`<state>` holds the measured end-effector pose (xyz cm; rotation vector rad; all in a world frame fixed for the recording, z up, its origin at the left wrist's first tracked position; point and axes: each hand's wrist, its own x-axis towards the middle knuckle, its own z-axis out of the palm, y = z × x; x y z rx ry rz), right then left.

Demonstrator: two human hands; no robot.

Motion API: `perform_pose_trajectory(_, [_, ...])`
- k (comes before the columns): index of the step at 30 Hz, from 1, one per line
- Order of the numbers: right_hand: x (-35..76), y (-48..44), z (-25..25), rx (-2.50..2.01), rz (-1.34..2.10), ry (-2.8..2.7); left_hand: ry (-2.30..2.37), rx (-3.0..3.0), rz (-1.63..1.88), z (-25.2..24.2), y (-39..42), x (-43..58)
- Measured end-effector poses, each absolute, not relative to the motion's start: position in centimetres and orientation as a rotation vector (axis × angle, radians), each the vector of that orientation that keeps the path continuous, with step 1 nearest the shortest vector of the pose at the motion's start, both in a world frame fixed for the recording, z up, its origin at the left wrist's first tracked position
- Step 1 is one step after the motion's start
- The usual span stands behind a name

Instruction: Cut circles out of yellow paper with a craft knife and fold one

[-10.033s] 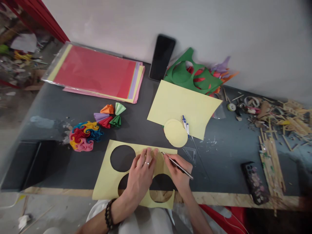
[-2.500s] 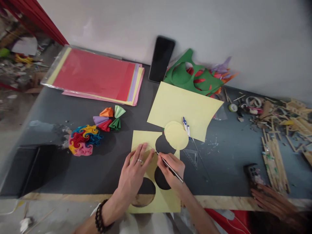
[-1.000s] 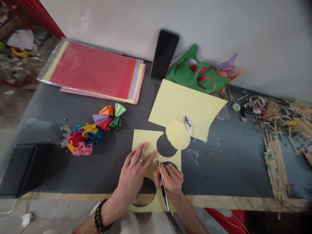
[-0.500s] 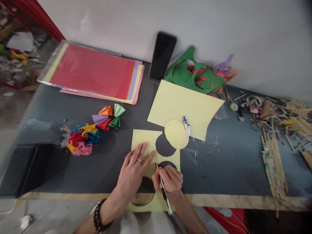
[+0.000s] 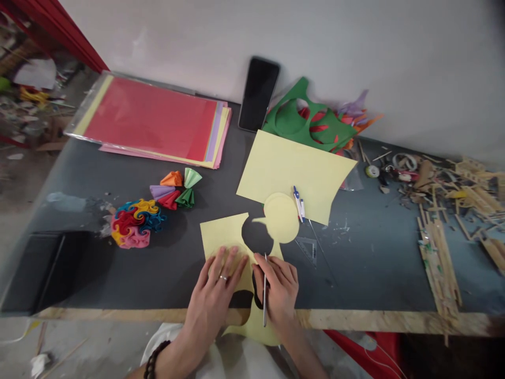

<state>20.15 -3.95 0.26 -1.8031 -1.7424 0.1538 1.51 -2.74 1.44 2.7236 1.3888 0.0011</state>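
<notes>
My left hand (image 5: 213, 289) lies with fingers outstretched on a yellow paper sheet (image 5: 221, 231) with round holes cut in it. Between the fingers of my right hand (image 5: 282, 287) is a slim, silver, pen-like craft knife (image 5: 264, 308), its tip pointing away from me. That hand rests at the sheet's right part, which has come apart from the left part beside the upper hole. Yellow paper circles (image 5: 282, 218) lie just beyond, partly over the sheet's narrow strip. The near end of the sheet hangs over the table edge.
Behind lie a whole yellow sheet (image 5: 295, 163), a compass (image 5: 299, 202), a clear set square (image 5: 307, 250) and green paper offcuts (image 5: 292, 118). A phone (image 5: 259, 92) leans on the wall. Packed coloured paper (image 5: 150, 121), folded paper pieces (image 5: 168, 197) and wood sticks (image 5: 442, 263) flank the work.
The sheet's left and right parts have separated at the upper hole, the left part shifting left. My right hand has turned the knife more upright and moved slightly away from me.
</notes>
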Motion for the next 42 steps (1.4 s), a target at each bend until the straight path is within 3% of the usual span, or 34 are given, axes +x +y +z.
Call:
perform_pose_trajectory(13, [21.5, -2.1, 2.5, -1.739, 0.476, -1.765, 1.405, 2.702, -0.024, 1.6, -3.7, 1.6])
perform_pose_trajectory(22, [21.7, -0.3, 2.8, -1.725, 0.274, -1.925, 1.362, 2.676, 0.0, 1.3, -3.5, 1.6])
perform_pose_trajectory(42, [19.3, 4.4, 2.6, -1.594, 0.318, -2.219, 1.382, 2.707, -0.023, 1.1, -3.7, 1.7])
